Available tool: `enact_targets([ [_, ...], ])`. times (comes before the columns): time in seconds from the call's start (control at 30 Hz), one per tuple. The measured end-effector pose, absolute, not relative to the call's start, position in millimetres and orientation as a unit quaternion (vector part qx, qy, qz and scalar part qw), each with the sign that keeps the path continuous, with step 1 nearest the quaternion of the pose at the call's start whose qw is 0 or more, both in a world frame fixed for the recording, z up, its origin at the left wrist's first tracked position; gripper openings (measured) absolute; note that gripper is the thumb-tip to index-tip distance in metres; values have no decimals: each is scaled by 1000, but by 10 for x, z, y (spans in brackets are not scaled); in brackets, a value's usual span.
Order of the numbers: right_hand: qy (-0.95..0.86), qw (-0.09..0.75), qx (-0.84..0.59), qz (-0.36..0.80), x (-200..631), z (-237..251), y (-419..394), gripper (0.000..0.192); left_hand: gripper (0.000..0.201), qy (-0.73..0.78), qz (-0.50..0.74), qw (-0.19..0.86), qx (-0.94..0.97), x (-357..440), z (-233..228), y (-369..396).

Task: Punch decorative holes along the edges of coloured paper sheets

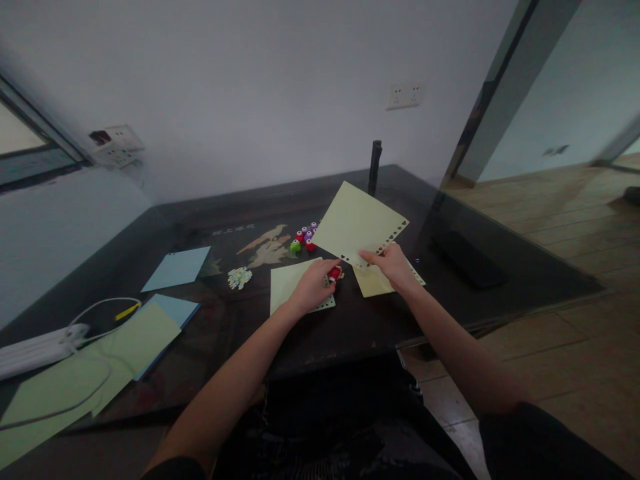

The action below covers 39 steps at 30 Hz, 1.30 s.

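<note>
My right hand [393, 265] pinches the near corner of a pale green sheet of paper [355, 221] and holds it tilted above the dark table [350, 320]. A row of small punched holes runs along the sheet's near and right edges. My left hand [313, 285] grips a small red punch [335, 273] just left of that corner, resting over another pale green sheet [287, 283] that lies flat. A third green sheet [373, 281] lies under my right hand.
Several small red, purple and green punches [305, 239] cluster behind the sheets. A heap of paper bits [239, 277] lies to the left. Blue sheets [177, 268], a larger green sheet [90, 373] and a white power strip with cable [40, 347] fill the left side. A dark post [375, 167] stands at the back.
</note>
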State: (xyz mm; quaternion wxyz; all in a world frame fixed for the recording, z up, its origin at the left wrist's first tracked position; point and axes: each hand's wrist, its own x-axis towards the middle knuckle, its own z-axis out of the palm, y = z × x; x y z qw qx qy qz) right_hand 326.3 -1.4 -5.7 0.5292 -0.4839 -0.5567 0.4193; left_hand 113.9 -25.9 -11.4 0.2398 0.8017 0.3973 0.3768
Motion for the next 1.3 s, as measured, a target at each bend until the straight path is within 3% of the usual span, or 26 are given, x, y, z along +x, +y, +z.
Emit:
enact_targets([
  [0.33, -472, 548, -390, 570, 3122, -66, -57, 38, 49, 367, 294, 92, 878, 1100, -96, -235],
  [0.47, -444, 533, -363, 622, 3050, -70, -90, 37, 39, 361, 286, 74, 884, 1111, -96, -238],
  [0.63, -425, 533, -370, 631, 3059, -79, -82, 34, 43, 372, 285, 75, 880, 1104, -77, -249],
  [0.83, -419, 569, -393, 589, 3132, -44, -34, 32, 49, 393, 313, 112, 858, 1109, -51, -269],
  [1.1, -359, 695, -375, 497, 3324, 54, 19, 33, 32, 406, 357, 234, 808, 1115, -8, -287],
  [1.3, -353, 729, -359, 463, 3446, 92, 40, 30, 29, 455, 368, 339, 737, 1162, 57, -233],
])
